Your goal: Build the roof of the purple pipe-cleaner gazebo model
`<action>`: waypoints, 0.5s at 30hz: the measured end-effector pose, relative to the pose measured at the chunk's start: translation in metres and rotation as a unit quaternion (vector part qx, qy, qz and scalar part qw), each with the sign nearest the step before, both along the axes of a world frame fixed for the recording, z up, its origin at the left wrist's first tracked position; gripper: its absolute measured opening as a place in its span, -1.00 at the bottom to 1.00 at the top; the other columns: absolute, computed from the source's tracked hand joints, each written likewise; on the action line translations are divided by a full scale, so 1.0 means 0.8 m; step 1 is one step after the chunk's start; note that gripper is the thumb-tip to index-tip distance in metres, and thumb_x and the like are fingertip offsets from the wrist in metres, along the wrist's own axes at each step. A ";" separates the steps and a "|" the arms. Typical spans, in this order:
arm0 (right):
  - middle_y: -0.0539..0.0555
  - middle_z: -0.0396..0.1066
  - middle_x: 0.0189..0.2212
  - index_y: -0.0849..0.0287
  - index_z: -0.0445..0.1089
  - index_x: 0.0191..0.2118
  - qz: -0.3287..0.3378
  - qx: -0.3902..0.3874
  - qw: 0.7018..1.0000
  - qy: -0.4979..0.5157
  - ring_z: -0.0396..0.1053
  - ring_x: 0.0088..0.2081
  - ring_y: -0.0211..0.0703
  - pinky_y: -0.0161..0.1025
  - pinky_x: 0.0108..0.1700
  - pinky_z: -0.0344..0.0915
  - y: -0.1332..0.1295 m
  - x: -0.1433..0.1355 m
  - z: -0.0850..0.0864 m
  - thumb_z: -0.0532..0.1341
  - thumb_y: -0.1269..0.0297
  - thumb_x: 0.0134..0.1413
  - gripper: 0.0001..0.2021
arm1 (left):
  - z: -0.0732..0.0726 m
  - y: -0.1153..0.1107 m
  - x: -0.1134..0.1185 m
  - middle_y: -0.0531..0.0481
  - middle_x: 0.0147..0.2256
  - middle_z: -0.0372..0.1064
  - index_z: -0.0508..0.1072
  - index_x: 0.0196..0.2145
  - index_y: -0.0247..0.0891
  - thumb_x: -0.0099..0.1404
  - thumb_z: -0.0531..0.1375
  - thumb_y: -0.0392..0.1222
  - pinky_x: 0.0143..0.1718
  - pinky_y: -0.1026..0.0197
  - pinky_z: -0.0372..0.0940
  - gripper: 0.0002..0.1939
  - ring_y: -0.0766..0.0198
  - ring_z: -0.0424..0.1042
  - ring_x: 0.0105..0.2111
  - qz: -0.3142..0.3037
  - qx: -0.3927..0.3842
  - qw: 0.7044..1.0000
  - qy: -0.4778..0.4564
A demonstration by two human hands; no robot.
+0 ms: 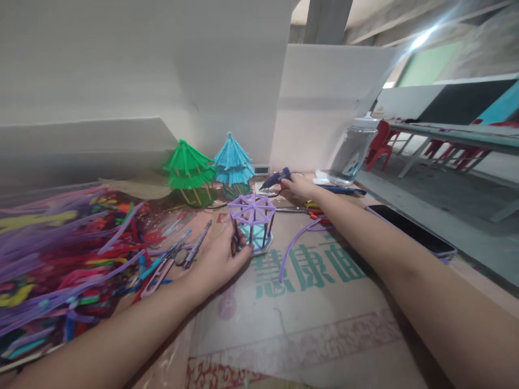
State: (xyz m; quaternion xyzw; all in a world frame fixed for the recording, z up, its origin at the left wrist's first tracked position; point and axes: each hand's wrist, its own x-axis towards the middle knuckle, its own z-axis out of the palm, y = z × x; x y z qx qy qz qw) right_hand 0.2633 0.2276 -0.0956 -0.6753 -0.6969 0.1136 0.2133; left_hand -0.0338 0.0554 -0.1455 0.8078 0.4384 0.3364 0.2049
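My left hand (227, 249) has its fingers closed round the lower left side of a small pavilion frame (253, 209). The frame has a purple spoked top, dark posts and a pale blue-green base, and it stands upright on the printed cardboard sheet (292, 324). Farther back, my right hand (298, 189) grips a dark blue glue gun (279, 177), its nozzle pointing left and down, apart from the frame. Between the right forearm and the frame lies a curved purple pipe cleaner (292, 246).
Behind stand green (188, 167) and light blue (233, 162) roofed models. Left are tangled coloured pipe cleaners (81, 259), pink-handled scissors (160, 273) and a pen (198, 244). On the right are a phone (411, 229) and a clear lidded jar (352, 151). White panels (227, 65) rise behind.
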 end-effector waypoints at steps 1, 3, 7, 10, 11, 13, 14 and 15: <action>0.22 0.44 0.11 0.21 0.40 0.15 0.002 -0.011 1.000 -0.013 0.46 0.05 0.01 0.04 0.08 0.44 -0.001 0.004 -0.001 0.20 0.11 0.39 -0.64 | 0.000 0.000 0.000 -0.01 -0.29 0.35 0.28 -0.22 -0.19 0.36 0.15 -0.12 -0.31 0.13 0.21 -0.87 0.20 0.30 -0.36 -0.001 0.000 1.000 -0.001; 0.17 0.42 0.11 0.18 0.39 0.17 0.008 -0.028 0.999 -0.037 0.47 0.03 -0.01 0.06 0.03 0.48 -0.002 0.010 -0.001 0.27 0.12 0.34 -0.62 | 0.001 0.000 0.001 -0.01 -0.29 0.35 0.28 -0.22 -0.19 0.36 0.16 -0.12 -0.31 0.14 0.21 -0.87 0.20 0.30 -0.36 -0.003 -0.001 1.000 -0.003; 0.18 0.41 0.13 0.17 0.39 0.17 0.025 -0.035 0.995 -0.085 0.47 0.03 -0.01 0.06 0.04 0.48 -0.004 0.019 0.002 0.26 0.12 0.35 -0.62 | 0.002 -0.001 0.001 -0.02 -0.29 0.36 0.28 -0.22 -0.19 0.35 0.16 -0.13 -0.29 0.13 0.23 -0.87 0.19 0.32 -0.34 -0.005 -0.001 1.000 -0.005; 0.20 0.46 0.08 0.19 0.43 0.12 0.028 -0.025 0.992 -0.119 0.48 0.02 -0.01 0.01 0.05 0.45 -0.009 0.023 0.005 0.24 0.14 0.36 -0.67 | 0.003 -0.001 0.001 -0.03 -0.29 0.38 0.29 -0.21 -0.19 0.35 0.16 -0.12 -0.31 0.13 0.23 -0.86 0.19 0.34 -0.35 -0.001 -0.006 1.000 -0.003; 0.23 0.50 0.04 0.21 0.47 0.08 0.026 -0.020 0.991 -0.129 0.49 0.01 0.01 -0.02 0.05 0.43 -0.011 0.024 0.006 0.23 0.16 0.36 -0.69 | 0.003 -0.001 0.001 -0.03 -0.28 0.38 0.29 -0.21 -0.19 0.35 0.16 -0.12 -0.32 0.13 0.23 -0.86 0.19 0.34 -0.35 -0.001 -0.008 1.000 -0.002; 0.27 0.58 -0.06 0.24 0.53 0.00 0.021 -0.009 0.989 -0.145 0.52 -0.02 0.07 -0.10 0.01 0.39 -0.019 0.027 0.009 0.20 0.20 0.35 -0.73 | 0.003 -0.001 0.001 -0.03 -0.28 0.38 0.29 -0.21 -0.20 0.35 0.16 -0.12 -0.31 0.13 0.24 -0.86 0.19 0.34 -0.35 -0.005 -0.006 1.000 -0.003; 0.28 0.60 -0.11 0.24 0.55 -0.02 0.019 -0.003 0.988 -0.150 0.53 -0.04 0.08 -0.13 -0.01 0.37 -0.024 0.028 0.011 0.19 0.22 0.34 -0.73 | 0.003 -0.001 0.000 -0.03 -0.28 0.37 0.28 -0.21 -0.20 0.36 0.16 -0.11 -0.31 0.13 0.24 -0.86 0.19 0.34 -0.34 -0.006 -0.005 1.000 -0.005; 0.27 0.61 -0.13 0.24 0.56 -0.03 0.018 0.004 0.988 -0.155 0.54 -0.06 0.09 -0.14 -0.04 0.36 -0.032 0.029 0.014 0.19 0.23 0.33 -0.73 | 0.003 -0.001 0.001 -0.03 -0.28 0.37 0.28 -0.21 -0.20 0.36 0.16 -0.11 -0.31 0.13 0.25 -0.86 0.19 0.34 -0.34 -0.008 -0.004 1.000 -0.006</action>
